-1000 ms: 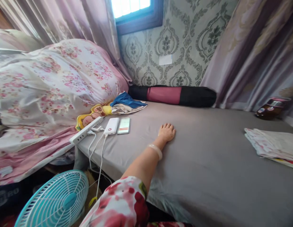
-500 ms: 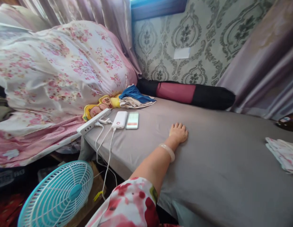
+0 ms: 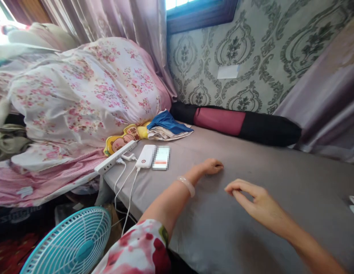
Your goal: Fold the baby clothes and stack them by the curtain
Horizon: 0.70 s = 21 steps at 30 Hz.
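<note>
My left hand [image 3: 213, 166], with a pale bangle [image 3: 187, 185] at the wrist, rests low on the grey bed sheet [image 3: 205, 213]. Its fingers are curled in, and whatever they may hold is hidden. To its right, my right hand [image 3: 258, 201] hangs over the sheet with thumb and fingertips drawn together in a pinch. A gap shows behind the fingertips, and anything between the tips is too small to make out. The two hands are apart. Left of them lie a phone [image 3: 161, 158] with a blurred-out screen and a white power bank [image 3: 146, 156].
A power strip [image 3: 115, 158] with white cables sits on the bed's left edge, above a blue fan [image 3: 85, 249]. Folded clothes [image 3: 169, 125], a yellow cushion [image 3: 119, 140] and a long black-and-maroon bag [image 3: 236, 123] lie along the back. Floral bedding [image 3: 88, 87] is heaped at left.
My left hand was spread flat on the sheet and is now curled, a little lower and to the left. My right hand has come in from the right. The view has shifted slightly.
</note>
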Available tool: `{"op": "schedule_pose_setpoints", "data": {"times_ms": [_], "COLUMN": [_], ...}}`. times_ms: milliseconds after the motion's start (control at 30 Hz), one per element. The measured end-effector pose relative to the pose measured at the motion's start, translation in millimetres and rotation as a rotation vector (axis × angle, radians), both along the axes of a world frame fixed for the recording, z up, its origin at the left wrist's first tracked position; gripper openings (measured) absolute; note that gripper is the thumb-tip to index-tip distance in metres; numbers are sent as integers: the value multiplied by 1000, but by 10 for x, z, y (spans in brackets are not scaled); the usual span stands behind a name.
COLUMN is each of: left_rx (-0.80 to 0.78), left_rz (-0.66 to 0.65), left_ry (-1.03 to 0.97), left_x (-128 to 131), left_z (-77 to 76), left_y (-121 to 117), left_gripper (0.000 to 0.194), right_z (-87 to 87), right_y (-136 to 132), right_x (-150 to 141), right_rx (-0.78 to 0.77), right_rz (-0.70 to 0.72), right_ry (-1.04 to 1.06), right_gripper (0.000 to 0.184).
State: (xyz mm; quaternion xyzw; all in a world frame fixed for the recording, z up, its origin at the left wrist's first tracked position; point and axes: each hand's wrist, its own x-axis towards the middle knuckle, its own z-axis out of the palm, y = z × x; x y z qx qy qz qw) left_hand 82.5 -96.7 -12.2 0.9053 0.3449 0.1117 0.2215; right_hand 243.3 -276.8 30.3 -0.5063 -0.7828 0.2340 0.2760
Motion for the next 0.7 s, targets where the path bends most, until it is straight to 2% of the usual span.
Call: {"op": "schedule_pose_setpoints", "data": {"times_ms": [67,133,233,333,500,600,667,700], "left_rx": [-79,-45,34,157,365,423,432,424], "left_rz": [93,175,332,552,940,1100,1129,1085], "left_ry": [-84,-103,-134,-187,-270,-315,-364,-405], "left_x": [-191,-417,-821,-1297,-2081,-2418,-2565,-2617], "left_z": [70,139,258,409,685,770,772,760], "left_y": [149,274,456,659,948,1049,1105,1133], "left_gripper": [30,29,28,28,25,15,10,15], "right_z": [-90,-289,-613,-805,-890,-887,-878,-873], "right_y": [407,668,836,867,853,839,828,823], "right_x": [-22,25,117,133,76,62,57,54], "right_rx": [99,134,92,98,166,195,213,218], "right_rz": [-85,-161,-253,-302,-340,-342,-343,-346], "right_ry": [-99,-230,-420,-518,-550,-555,-554,-552], "right_gripper": [33,41,53,57,60,61,61,61]}}
